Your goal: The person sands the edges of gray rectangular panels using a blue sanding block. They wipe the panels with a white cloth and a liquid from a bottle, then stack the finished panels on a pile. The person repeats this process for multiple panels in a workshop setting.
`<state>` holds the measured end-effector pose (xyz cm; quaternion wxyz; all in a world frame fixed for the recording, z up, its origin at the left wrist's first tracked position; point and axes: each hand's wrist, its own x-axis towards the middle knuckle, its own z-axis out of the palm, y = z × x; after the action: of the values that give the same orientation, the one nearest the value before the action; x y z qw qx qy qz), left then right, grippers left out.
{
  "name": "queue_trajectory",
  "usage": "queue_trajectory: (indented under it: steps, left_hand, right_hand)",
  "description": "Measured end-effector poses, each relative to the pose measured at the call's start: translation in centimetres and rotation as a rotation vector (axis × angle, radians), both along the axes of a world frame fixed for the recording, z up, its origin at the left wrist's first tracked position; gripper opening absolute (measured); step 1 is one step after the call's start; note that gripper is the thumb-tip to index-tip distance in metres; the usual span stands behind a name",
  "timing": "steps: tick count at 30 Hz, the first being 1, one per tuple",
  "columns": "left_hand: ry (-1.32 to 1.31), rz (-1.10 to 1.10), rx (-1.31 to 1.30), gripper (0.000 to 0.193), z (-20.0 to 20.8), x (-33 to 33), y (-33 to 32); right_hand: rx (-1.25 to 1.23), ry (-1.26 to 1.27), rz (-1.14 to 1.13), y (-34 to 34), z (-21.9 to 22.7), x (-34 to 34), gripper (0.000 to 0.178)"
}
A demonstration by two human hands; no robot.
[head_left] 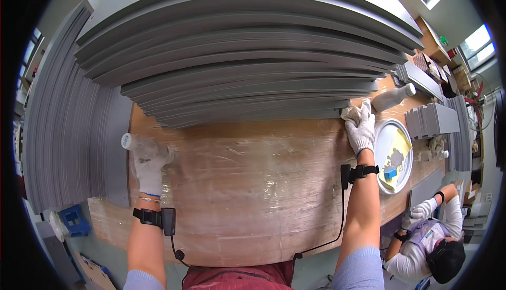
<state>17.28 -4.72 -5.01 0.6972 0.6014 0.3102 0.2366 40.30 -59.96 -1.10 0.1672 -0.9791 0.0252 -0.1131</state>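
My left hand [149,178], in a white knit glove, is at the left of the wrapped table, closed around a clear plastic bottle [143,146] with a white cap. The bottle lies tilted sideways, cap to the left, and partly hides my fingers. Out to the right, my gloved right hand [361,131] grips a crumpled white cloth [350,113] by the right end of a tall stack of grey panels [247,69]. Just beside that hand are a second bottle [392,98], cloudy white, and a round white lid [406,170] bearing yellow paper and a small blue piece.
More grey panels [74,116] stand stacked on the left. Shorter grey pieces [432,120] and another small bottle [433,155] are on the right. A co-worker [427,242] in white gloves works at lower right. Clear film covers the wooden table [253,195].
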Motion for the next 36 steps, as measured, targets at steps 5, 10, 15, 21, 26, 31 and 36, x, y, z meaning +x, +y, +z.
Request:
queue_trajectory:
  steps: [5,10,15,21,26,31,36]
  left_hand:
    - [0.04,-0.31,0.083,0.057,3.0,1.8,-9.9]
    - [0.095,-0.325,0.27,0.072,3.8,5.3,-14.2]
    - [0.23,-0.505,0.38,0.079,6.5,3.1,-10.9]
    - [0.114,-0.208,0.851,0.044,5.5,-7.6,1.7]
    - [0.309,-0.183,1.219,0.043,4.2,-14.9,13.4]
    - [0.485,-0.466,1.3,0.05,3.6,-16.0,15.7]
    - [0.497,-0.495,1.29,0.051,3.3,-16.2,16.3]
  right_hand:
    - [-0.218,-0.028,-0.017,6.1,-1.9,-5.7,0.064]
    - [-0.007,-0.092,0.227,11.1,-2.2,-16.3,0.044]
    - [0.184,0.038,0.49,15.9,-1.6,-22.7,0.031]
    - [0.674,0.72,0.428,27.6,2.1,-27.3,0.022]
    - [0.77,0.59,0.328,44.9,7.0,-24.2,0.023]
    - [0.284,-0.129,0.987,61.5,5.1,-19.4,0.035]
    - [-0.055,0.03,0.987,70.6,0.4,-12.8,0.038]
